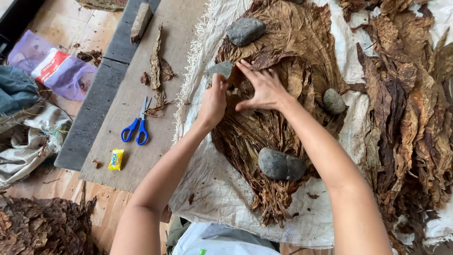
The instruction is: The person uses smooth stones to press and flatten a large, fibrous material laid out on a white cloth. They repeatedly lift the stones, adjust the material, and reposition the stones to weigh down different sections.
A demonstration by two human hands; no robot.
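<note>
Head view: your left hand [213, 101] lies on the leaf pile [264, 127], fingers curled and thumb up, pressing at the edge of the top leaf [283, 61] just beside a grey stone [220, 69]; whether it pinches the leaf you cannot tell from here; your right hand [264, 87] is open, fingers spread flat on that same leaf, thumb pointing toward the left hand, the two hands nearly touching; the pile sits on a white sack cloth [222, 189] with a frayed edge, spread over the tabletop [137, 156]; three more stones rest on the pile: one at the far side [245, 30], one at the right [334, 101], one at the near side [281, 165]; a second heap of brown leaves [410, 108] lies on the cloth to your right, apart from the pile; on the bare tabletop to your left lie blue scissors [137, 125], a small yellow packet [116, 159] near them, and a long leaf strip [156, 61] farther off; a purple bag [52, 66] lies on the floor beyond the board.
</note>
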